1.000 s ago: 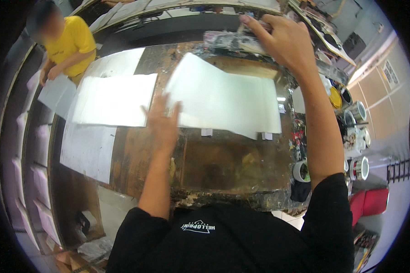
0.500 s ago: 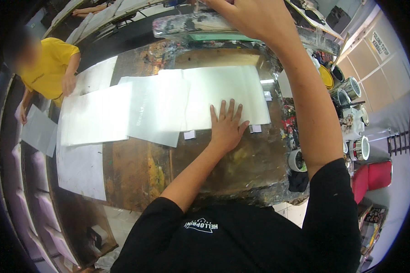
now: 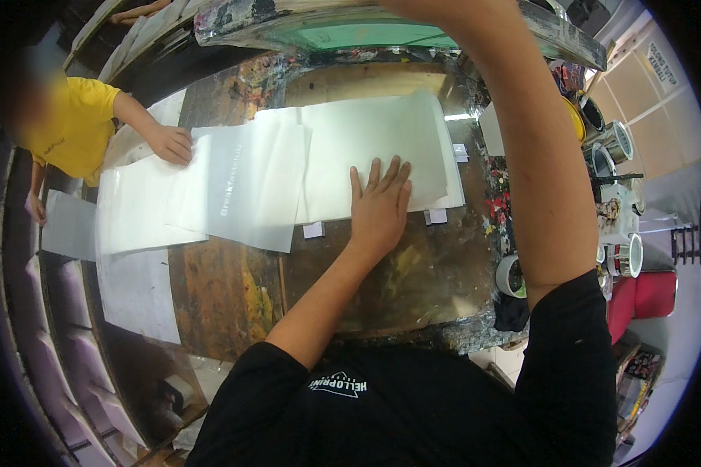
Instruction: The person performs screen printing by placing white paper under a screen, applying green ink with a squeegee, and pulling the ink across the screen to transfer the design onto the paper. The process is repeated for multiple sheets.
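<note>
My left hand (image 3: 382, 204) lies flat on a stack of thin white sheets (image 3: 327, 136), fingers slightly spread, near the stack's front right part. My right arm reaches far forward, and my right hand (image 3: 463, 9) is cut off by the top edge, its fingers hidden. It is beside a paint-stained screen-printing frame (image 3: 249, 29) with green mesh (image 3: 358, 36), raised at the table's far side. Left of the stack, a translucent sheet (image 3: 245, 175) with white print overlaps another pile of white sheets (image 3: 140, 206). A co-worker's hand (image 3: 171, 144) touches that pile.
The worn, paint-stained table (image 3: 226, 288) carries small white tabs (image 3: 436, 215) beside the stack. Paint cans (image 3: 617, 142) and a white tape roll (image 3: 509, 276) stand on the right. A red chair (image 3: 653, 294) is beyond. A rack (image 3: 78, 342) with shelves stands at left; the co-worker holds another sheet (image 3: 68, 226).
The screen frame has shifted, showing more green mesh. My left hand slid slightly left, the top sheet shifting with it. The co-worker's hand moved right onto the left pile; the printed sheet shifted left.
</note>
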Motion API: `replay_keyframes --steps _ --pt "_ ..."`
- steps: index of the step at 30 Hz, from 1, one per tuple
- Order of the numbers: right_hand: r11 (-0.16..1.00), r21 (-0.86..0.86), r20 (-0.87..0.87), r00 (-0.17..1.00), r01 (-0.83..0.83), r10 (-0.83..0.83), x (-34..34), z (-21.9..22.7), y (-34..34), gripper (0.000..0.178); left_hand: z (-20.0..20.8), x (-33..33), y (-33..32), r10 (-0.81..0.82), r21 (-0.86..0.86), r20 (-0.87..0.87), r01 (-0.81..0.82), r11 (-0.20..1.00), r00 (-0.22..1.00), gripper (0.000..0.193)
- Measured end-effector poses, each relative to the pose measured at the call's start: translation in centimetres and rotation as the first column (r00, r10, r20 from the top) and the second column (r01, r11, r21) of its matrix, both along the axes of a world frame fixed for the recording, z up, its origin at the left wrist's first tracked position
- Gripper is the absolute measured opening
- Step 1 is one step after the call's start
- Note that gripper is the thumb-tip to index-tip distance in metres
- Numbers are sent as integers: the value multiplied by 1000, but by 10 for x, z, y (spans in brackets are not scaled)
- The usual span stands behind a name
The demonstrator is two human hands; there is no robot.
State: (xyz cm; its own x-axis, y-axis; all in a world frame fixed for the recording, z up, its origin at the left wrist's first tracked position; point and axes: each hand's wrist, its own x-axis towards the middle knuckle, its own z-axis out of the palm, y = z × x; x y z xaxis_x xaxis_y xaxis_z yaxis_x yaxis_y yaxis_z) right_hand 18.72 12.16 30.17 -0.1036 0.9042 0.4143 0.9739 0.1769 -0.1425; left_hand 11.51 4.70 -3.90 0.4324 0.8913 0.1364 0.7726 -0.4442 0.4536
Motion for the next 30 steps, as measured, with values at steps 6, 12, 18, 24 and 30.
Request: replay_keyframes --steps 6,12,18,24,30 --pt "987 76 21 990 -143 142 13 -14 13 89 -19 4 -5 -27 210 -87 45 977 996 52" --pt "987 110 28 993 -116 113 7 -18 15 91 -19 4 -8 -36 199 -41 43 979 999 53" --pt "986 155 7 998 -64 63 9 -18 18 91 -17 9 -10 -68 194 -19 71 979 997 53" --pt "957 277 32 996 -84 78 18 -35 27 88 -24 13 -11 -62 206 -15 64 977 998 55" --pt "981 183 -4 998 -65 67 8 -30 6 82 -22 12 -12 -56 308 4 52 950 998 54"
